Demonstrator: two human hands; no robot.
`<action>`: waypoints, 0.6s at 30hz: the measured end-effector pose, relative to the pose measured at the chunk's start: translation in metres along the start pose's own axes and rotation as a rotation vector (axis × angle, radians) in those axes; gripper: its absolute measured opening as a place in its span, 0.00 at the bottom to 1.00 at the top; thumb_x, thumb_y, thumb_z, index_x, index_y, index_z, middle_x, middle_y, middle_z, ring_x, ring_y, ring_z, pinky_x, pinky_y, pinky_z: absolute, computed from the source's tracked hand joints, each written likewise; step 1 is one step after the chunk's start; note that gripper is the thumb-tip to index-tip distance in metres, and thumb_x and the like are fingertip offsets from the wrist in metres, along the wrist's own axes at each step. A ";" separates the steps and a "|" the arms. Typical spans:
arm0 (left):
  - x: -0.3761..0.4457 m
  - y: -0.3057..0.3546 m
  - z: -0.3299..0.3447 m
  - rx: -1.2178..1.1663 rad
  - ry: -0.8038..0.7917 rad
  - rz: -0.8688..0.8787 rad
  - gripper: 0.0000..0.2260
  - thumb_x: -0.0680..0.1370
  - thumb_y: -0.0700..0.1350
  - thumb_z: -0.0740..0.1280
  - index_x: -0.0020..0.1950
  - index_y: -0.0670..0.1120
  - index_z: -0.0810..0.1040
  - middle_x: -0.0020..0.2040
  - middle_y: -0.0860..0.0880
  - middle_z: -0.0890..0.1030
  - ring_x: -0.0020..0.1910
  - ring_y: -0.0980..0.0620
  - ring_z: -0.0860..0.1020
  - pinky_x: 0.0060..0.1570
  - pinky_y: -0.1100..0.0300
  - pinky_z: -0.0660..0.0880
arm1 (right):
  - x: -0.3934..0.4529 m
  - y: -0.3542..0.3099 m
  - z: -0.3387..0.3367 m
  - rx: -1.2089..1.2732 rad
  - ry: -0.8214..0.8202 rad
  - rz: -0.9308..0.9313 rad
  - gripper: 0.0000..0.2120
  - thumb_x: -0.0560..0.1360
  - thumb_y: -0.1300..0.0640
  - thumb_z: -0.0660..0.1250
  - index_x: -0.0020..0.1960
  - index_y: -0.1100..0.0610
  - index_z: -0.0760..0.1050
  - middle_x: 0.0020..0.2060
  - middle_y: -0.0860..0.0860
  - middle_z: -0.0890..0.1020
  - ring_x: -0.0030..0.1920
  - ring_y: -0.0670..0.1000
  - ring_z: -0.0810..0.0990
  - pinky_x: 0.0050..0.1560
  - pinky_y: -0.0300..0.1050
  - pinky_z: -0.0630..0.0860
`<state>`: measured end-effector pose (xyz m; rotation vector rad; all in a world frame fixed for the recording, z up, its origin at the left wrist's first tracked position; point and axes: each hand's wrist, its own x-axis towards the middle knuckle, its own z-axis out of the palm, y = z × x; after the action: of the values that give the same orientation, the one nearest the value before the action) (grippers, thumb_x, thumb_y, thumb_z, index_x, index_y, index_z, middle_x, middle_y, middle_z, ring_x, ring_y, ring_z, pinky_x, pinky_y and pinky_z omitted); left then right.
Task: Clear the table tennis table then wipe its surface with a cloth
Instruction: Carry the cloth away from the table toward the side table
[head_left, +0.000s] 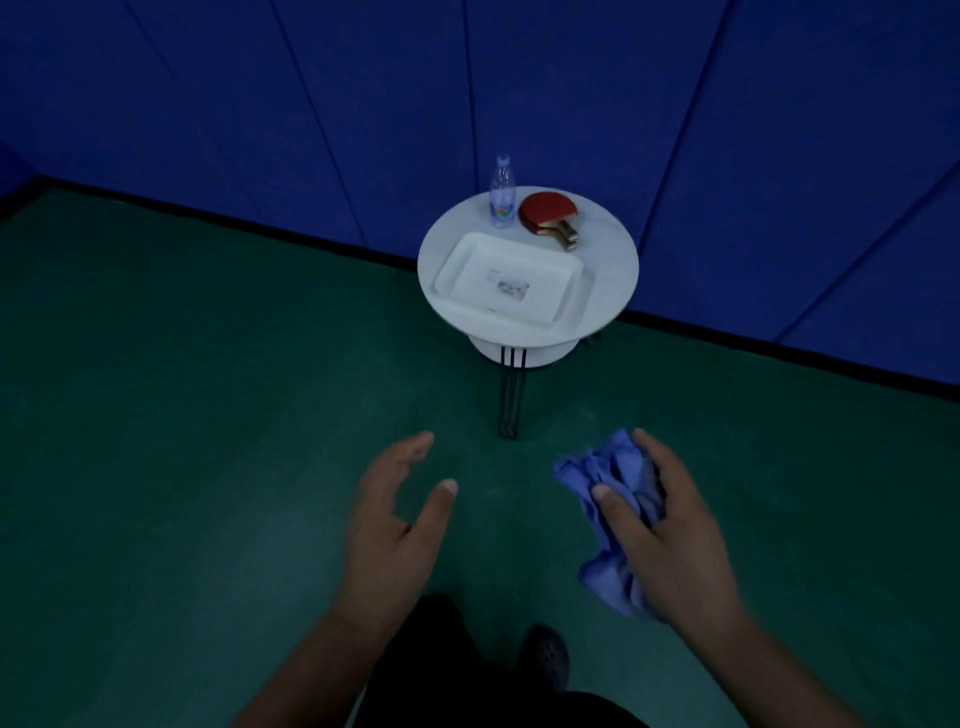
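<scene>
Holding a crumpled blue cloth (613, 514) bunched in the right hand (670, 530), left hand (395, 514) relaxed and empty, before a round white surface (613, 260) bearing tray (511, 280), bottle (502, 193), paddle (548, 213); advisable: flatten cloth for wiping.

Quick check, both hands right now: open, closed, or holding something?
Left hand: open, fingers relaxed, holding nothing.
Right hand: closed around the crumpled blue cloth, thumb pressing on it.
</scene>
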<state>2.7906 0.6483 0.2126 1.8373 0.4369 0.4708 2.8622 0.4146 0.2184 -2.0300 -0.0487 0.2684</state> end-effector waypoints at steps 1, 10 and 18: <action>0.024 -0.002 0.006 -0.016 0.002 -0.001 0.16 0.75 0.45 0.70 0.61 0.55 0.75 0.64 0.52 0.78 0.65 0.52 0.76 0.69 0.52 0.69 | 0.023 -0.007 0.004 0.004 0.005 -0.007 0.28 0.75 0.44 0.69 0.72 0.37 0.64 0.67 0.35 0.70 0.64 0.40 0.71 0.63 0.41 0.69; 0.261 -0.068 0.043 0.085 -0.143 0.023 0.19 0.75 0.49 0.69 0.65 0.50 0.75 0.65 0.55 0.77 0.66 0.61 0.73 0.67 0.67 0.65 | 0.248 -0.041 0.094 0.076 0.038 0.025 0.28 0.76 0.49 0.70 0.74 0.45 0.66 0.68 0.40 0.73 0.67 0.41 0.72 0.67 0.42 0.70; 0.489 -0.134 0.066 0.156 -0.299 -0.012 0.20 0.74 0.43 0.69 0.65 0.41 0.76 0.64 0.50 0.78 0.65 0.57 0.74 0.66 0.68 0.65 | 0.456 -0.047 0.194 0.078 0.134 0.245 0.25 0.77 0.53 0.70 0.73 0.54 0.69 0.68 0.46 0.75 0.67 0.45 0.74 0.69 0.41 0.67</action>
<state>3.2323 0.8863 0.1164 2.0157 0.2857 0.1517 3.2692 0.6749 0.0992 -1.9710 0.2915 0.2829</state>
